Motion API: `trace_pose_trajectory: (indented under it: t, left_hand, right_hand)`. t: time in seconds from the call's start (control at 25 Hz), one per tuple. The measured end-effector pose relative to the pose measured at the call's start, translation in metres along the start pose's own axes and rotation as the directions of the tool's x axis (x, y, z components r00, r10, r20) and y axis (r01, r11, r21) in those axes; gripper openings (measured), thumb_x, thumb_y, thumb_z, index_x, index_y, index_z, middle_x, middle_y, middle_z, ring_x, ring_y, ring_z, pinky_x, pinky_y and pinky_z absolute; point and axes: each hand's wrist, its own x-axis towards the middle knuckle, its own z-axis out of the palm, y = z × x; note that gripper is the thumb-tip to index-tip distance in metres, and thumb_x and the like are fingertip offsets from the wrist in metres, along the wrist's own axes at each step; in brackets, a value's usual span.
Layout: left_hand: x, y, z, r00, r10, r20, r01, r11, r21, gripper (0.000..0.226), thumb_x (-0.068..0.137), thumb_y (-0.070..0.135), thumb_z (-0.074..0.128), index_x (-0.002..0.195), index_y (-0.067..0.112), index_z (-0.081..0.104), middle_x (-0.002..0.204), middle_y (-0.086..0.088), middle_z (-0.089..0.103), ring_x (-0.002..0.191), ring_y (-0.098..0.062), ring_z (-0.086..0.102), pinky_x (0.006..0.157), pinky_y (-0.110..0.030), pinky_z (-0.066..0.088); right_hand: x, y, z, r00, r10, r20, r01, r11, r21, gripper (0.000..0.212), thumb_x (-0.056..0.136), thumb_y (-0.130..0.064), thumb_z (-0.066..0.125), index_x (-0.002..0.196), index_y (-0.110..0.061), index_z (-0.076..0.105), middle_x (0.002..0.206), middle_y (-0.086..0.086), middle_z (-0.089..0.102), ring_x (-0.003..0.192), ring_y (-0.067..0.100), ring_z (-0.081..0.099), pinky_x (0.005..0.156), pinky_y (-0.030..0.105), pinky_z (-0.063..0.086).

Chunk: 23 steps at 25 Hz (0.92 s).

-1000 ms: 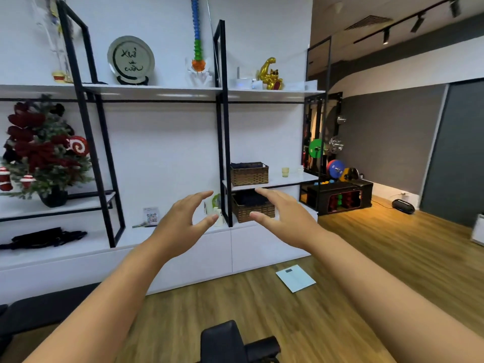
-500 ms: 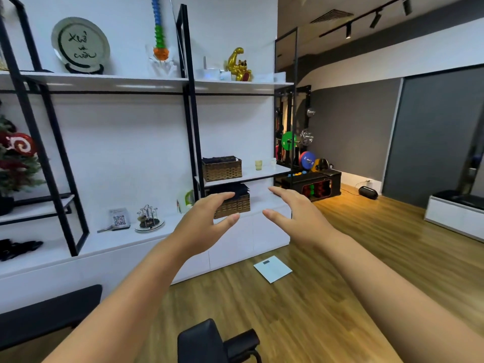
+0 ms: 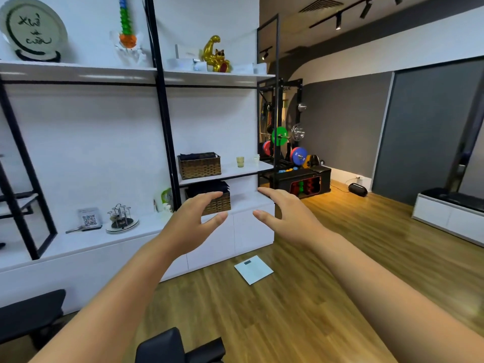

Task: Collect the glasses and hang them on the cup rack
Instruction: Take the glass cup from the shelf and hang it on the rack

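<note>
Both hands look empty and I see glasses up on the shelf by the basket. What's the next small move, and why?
Probably step closer and reach the right hand to the yellow glass on the shelf. Both hands, the left hand too, are open and short of it, and the cup rack holds nothing yet.

White wall shelving (image 3: 78,74) with black frames, wood floor (image 3: 301,310), grey back wall (image 3: 345,121), track lights (image 3: 351,14) overhead.

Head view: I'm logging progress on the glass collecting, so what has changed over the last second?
The view has swung right: the shelving slid left, bringing the cup rack into sight and dropping the Christmas tree out. The yellow glass still stands on its shelf. The left hand and right hand stay open and raised, holding nothing. Nothing was picked up or let go.
</note>
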Motion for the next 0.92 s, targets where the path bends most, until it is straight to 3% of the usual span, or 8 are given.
trace_pose_trajectory:
  t: [0.4, 0.76, 0.92]
  left_hand:
    - [0.092, 0.016, 0.081, 1.000, -0.029, -0.003, 0.029, 1.000, -0.006, 0.057, 0.100, 0.054, 0.058, 0.153, 0.039, 0.043, 0.154, 0.016, 0.049, 0.144, -0.009, 0.042, 0.117, -0.043, 0.041]
    - [0.209, -0.024, 0.146, 1.000, -0.016, 0.004, 0.016, 1.000, -0.002, 0.055, 0.100, 0.053, 0.058, 0.152, 0.038, 0.045, 0.153, 0.017, 0.050, 0.142, -0.007, 0.043, 0.116, -0.038, 0.042]
    - [0.277, -0.063, 0.164, 0.999, -0.028, 0.042, 0.028, 1.000, -0.014, 0.058, 0.099, 0.056, 0.058, 0.153, 0.040, 0.042, 0.156, 0.016, 0.047, 0.145, -0.009, 0.041, 0.116, -0.039, 0.042]
  right_hand:
    - [0.053, 0.114, -0.024, 1.000, 0.003, 0.029, -0.005, 0.999, 0.045, 0.069, 0.098, -0.066, 0.053, 0.159, -0.041, 0.034, 0.164, -0.012, 0.040, 0.151, 0.014, 0.034, 0.120, 0.041, 0.036]
    - [0.153, 0.196, -0.004, 0.999, 0.043, 0.032, -0.045, 0.998, 0.042, 0.073, 0.095, -0.072, 0.051, 0.160, -0.045, 0.032, 0.166, -0.011, 0.038, 0.152, 0.015, 0.034, 0.119, 0.043, 0.038]
    - [0.216, 0.225, 0.003, 0.997, 0.068, 0.040, -0.069, 0.997, 0.025, 0.074, 0.095, -0.071, 0.055, 0.160, -0.043, 0.033, 0.163, -0.012, 0.040, 0.149, 0.014, 0.037, 0.112, 0.033, 0.034]
